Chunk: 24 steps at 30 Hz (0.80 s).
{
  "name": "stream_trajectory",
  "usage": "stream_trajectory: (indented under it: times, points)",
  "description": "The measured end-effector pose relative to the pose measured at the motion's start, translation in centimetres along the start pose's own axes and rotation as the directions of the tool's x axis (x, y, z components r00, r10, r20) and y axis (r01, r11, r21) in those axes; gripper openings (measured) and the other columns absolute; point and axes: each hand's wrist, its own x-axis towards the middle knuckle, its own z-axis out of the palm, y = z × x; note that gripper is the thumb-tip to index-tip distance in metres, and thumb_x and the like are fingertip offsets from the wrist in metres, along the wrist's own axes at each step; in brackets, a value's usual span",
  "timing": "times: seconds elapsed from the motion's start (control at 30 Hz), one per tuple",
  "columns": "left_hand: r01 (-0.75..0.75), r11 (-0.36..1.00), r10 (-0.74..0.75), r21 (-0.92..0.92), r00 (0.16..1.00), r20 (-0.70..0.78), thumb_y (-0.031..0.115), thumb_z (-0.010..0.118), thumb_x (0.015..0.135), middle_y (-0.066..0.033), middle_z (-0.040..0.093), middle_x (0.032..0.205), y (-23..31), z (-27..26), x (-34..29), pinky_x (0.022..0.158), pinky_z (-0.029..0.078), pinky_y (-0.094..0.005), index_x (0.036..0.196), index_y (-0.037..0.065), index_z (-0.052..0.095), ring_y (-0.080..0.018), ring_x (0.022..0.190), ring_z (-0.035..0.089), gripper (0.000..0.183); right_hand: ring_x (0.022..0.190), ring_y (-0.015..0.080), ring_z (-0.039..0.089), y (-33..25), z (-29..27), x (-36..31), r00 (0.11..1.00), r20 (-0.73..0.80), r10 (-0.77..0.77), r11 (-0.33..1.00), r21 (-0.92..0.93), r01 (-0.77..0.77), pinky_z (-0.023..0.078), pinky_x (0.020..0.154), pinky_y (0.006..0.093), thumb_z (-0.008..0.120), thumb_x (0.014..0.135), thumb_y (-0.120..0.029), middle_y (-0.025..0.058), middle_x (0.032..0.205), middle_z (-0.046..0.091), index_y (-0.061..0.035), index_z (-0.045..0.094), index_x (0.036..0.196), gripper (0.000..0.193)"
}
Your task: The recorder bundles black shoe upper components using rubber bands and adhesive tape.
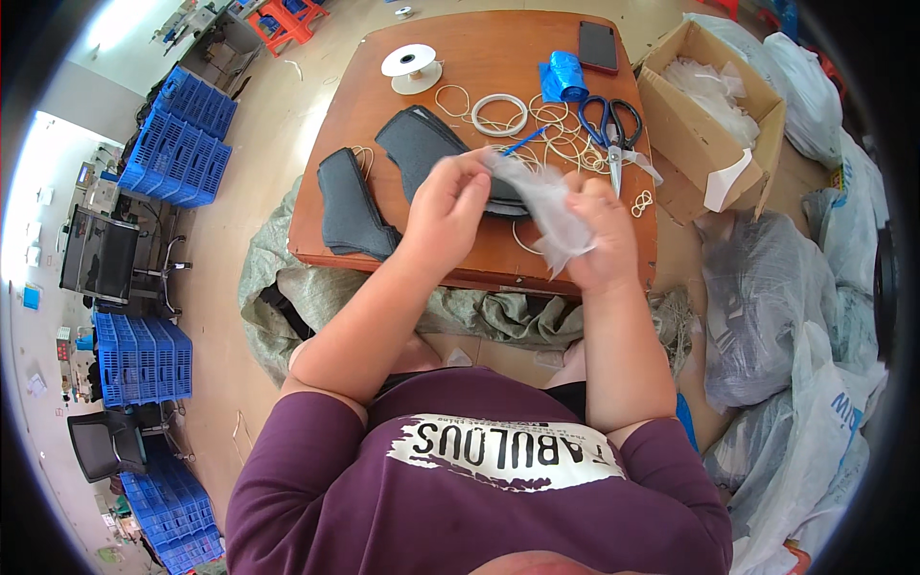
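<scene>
A crumpled clear plastic bag (544, 203) stretches between my two hands above the near edge of the table. My left hand (446, 209) pinches one end of it, fingers closed. The other end is bunched in my right hand (604, 235), whose fingers curl round the film. Beneath and beyond my hands lies a stack of dark grey socks (414, 140), partly covered by the left hand and the bag. Left of it, a second bundle of dark grey socks (351, 199) rests near the table's edge. A blue pen-like stick (525, 141) shows just past the bag.
On the brown wooden table (326, 129) are dark-handled scissors (613, 144), loose cream elastic cords (565, 149), a white spool (412, 67), a tape ring (499, 114), a blue plastic roll (563, 79) and a phone (598, 46). A cardboard box (676, 125) and stuffed bags (762, 316) stand right; blue crates (144, 359) left.
</scene>
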Motion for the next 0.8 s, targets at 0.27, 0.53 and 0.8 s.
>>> stream_trajectory:
  times: [0.27,0.53,0.8]
  points:
    - [-0.459,0.249,0.080,0.853,0.887,0.454,0.018,0.072,0.080,-0.0149,0.059,0.133,-0.7,-0.6,1.6,0.108,0.040,-0.0425,0.124,0.006,0.062,-0.0374,0.128,0.050,0.046,0.070,0.0213,0.055,-2.1,-2.9,1.1,0.907,-0.367,-0.205,0.977,-0.026,0.210,0.051,0.066,0.0357,0.044,0.076,0.011,0.0076,0.080,0.058,-0.0069,0.053,0.084,0.021]
    - [-0.402,0.468,-0.017,0.787,0.886,0.463,0.027,0.067,0.088,-0.0193,0.068,0.103,-0.2,-2.5,4.1,0.087,0.050,-0.0427,0.108,0.005,0.068,-0.0382,0.102,0.062,0.030,0.061,0.0094,0.052,-0.5,-1.0,0.5,0.937,-0.323,-0.135,0.697,-0.703,-0.142,0.041,0.055,0.0245,0.062,0.086,-0.007,-0.0007,0.069,0.058,-0.0034,0.062,0.086,0.004]
    - [-0.016,0.561,-0.060,0.828,0.996,0.060,0.023,0.058,0.094,-0.0200,0.066,0.085,-0.9,-2.6,4.4,0.073,0.050,-0.0430,0.097,0.002,0.066,-0.0385,0.085,0.065,0.022,0.075,0.0112,0.063,1.5,-0.4,0.4,0.991,-0.134,-0.003,0.224,-0.966,-0.130,0.050,0.070,0.0277,0.073,0.084,-0.019,0.0077,0.086,0.071,-0.0038,0.068,0.113,0.032]
